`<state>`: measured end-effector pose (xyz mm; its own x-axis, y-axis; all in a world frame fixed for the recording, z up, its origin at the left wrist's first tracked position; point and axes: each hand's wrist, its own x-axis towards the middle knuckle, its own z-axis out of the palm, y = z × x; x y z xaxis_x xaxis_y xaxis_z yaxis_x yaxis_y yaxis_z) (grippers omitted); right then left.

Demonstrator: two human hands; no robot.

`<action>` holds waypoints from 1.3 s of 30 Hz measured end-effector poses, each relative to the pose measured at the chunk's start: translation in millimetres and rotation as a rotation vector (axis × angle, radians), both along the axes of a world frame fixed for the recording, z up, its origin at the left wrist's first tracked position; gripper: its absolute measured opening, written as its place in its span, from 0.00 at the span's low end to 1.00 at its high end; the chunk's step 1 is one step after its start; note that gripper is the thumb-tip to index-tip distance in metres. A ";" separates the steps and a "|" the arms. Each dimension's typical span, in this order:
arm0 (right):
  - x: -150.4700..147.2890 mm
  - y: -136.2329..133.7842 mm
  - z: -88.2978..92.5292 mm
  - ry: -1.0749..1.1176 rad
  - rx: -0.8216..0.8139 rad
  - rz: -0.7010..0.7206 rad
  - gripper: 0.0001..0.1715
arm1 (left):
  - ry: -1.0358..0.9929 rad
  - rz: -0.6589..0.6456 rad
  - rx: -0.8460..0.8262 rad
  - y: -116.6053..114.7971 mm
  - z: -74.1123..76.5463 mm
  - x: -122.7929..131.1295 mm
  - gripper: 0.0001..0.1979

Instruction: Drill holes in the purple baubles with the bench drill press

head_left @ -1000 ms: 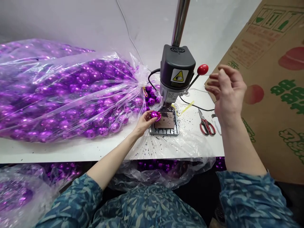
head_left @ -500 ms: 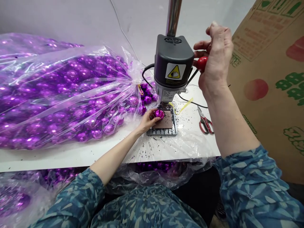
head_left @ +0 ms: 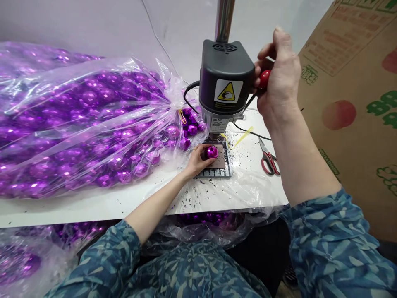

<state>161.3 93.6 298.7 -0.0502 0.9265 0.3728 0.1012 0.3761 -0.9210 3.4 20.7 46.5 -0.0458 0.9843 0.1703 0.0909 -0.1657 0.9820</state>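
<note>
My left hand (head_left: 198,160) pinches a shiny purple faceted ball (head_left: 212,152) between thumb and fingers. The ball is over a brown board (head_left: 220,160) on the slotted metal base (head_left: 217,174) of a small bench drill press. Above it stands the drill press's dark grey head (head_left: 227,62), with a yellow warning label. The drill bit itself I cannot make out. Raised at the right of the machine, my right hand (head_left: 281,74) is closed around the red ball-shaped knob (head_left: 264,78) of its lever.
A big clear bag of purple balls (head_left: 77,124) lies tied at the left. Red-handled scissors (head_left: 269,161) and a yellow strip (head_left: 243,137) lie at the right. Dark shavings dot the white table (head_left: 124,203). A large cardboard box (head_left: 341,145) borders the right side. More purple balls show below the table edge.
My left hand and the ball have shifted slightly right and nearer over the board, and the ball's face has turned. My right hand stays at the red knob, with its fingers slightly shifted.
</note>
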 end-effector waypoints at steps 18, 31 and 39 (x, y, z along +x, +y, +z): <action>-3.2 -45.8 -29.8 0.167 0.165 -0.145 0.37 | -0.174 -0.008 -0.068 0.4 -2.9 3.7 0.28; -0.9 -58.6 -70.1 0.160 0.479 -0.276 0.41 | -0.163 -0.010 -0.026 -1.2 3.1 2.4 0.27; -4.9 -66.0 -78.8 0.343 0.544 -0.187 0.38 | -0.103 -0.040 0.003 -0.8 -1.1 0.6 0.26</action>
<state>156.5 27.5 219.9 0.2979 0.5835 0.7555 -0.0552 0.8006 -0.5966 4.0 19.9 45.4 -0.0238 0.9852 0.1698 -0.0171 -0.1702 0.9853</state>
